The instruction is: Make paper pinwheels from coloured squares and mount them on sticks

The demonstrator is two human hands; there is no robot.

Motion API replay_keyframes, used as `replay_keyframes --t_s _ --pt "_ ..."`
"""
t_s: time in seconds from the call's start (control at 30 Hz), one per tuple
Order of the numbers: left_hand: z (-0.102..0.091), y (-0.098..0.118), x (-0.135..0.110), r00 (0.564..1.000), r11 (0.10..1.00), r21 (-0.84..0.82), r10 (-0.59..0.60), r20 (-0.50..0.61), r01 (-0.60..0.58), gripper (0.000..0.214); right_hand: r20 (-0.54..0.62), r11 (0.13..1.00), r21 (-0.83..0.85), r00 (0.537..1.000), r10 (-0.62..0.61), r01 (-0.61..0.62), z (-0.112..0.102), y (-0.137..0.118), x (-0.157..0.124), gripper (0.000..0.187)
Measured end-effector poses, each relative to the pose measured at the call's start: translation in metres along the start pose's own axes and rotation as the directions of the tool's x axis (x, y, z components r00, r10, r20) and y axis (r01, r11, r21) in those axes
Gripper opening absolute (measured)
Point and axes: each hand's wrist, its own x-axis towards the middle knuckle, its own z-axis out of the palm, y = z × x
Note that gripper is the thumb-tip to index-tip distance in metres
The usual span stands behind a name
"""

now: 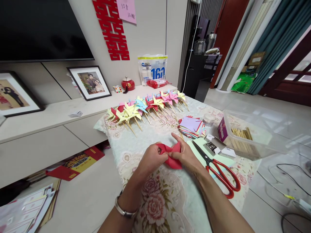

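A red paper pinwheel [174, 162], partly folded, is held just above the flowered tablecloth near the middle of the view. My left hand [153, 157] pinches its left side, with the thumb pressed toward the centre. From the right, my right hand [186, 155] grips the paper between thumb and fingers, its index finger sticking out. What lies under the thumbs is hidden. Beside my right hand are red-handled scissors [213, 166] on pale green paper, and a stack of coloured paper squares [192, 127] is just beyond. Finished paper pinwheels on sticks [145, 106] lie in rows at the far side.
A clear plastic tub [261, 142] holding wooden sticks [243, 133] stands at the right. Small boxes, one with dark metal pieces [212, 147], and a round clear container [209, 119] sit near it. A white cabinet [55, 115] borders the table; cables [279, 186] lie on the floor.
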Motion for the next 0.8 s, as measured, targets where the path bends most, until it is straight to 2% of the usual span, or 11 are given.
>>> replay_keyframes --t_s 0.1,0.23,0.33,0.4,0.5,0.57,0.6,0.67,0.8 --pt "0.000 0.002 0.001 0.999 1.000 -0.008 -0.010 0.031 0.010 0.013 -0.006 0.999 -0.035 1.000 0.008 -0.008 0.001 -0.002 0.000 0.093" --pt "-0.001 0.010 0.002 0.996 0.996 -0.061 -0.054 0.068 0.058 0.006 -0.026 1.000 0.011 1.000 0.007 -0.007 0.002 -0.003 0.000 0.094" --pt "0.000 0.019 0.004 0.995 0.983 -0.159 -0.090 0.049 0.097 0.008 -0.057 0.999 0.052 0.998 -0.001 0.004 0.001 -0.004 0.001 0.094" --pt "0.002 0.025 0.006 0.992 0.954 -0.274 -0.124 0.018 0.124 0.015 -0.120 0.996 0.083 0.993 -0.018 0.028 0.000 -0.005 0.002 0.093" --pt "0.010 0.031 0.009 0.971 0.851 -0.510 -0.210 -0.113 0.125 0.028 -0.245 0.984 0.161 0.969 -0.031 0.073 -0.001 -0.007 0.004 0.094" --pt "0.020 0.032 0.009 0.939 0.737 -0.673 -0.272 -0.209 0.064 0.036 -0.308 0.968 0.231 0.951 -0.025 0.100 -0.002 -0.008 0.006 0.096" --pt "0.026 0.032 0.007 0.931 0.670 -0.742 -0.287 -0.224 0.029 0.038 -0.335 0.957 0.264 0.942 -0.022 0.116 -0.002 -0.008 0.006 0.098" --pt "0.038 0.029 0.004 0.933 0.561 -0.828 -0.300 -0.198 0.004 0.041 -0.385 0.939 0.311 0.923 -0.018 0.148 -0.002 -0.007 0.008 0.100" --pt "0.055 0.023 -0.005 0.959 0.513 -0.856 -0.269 -0.087 0.066 0.037 -0.417 0.928 0.331 0.909 -0.018 0.170 -0.001 -0.004 0.009 0.098"
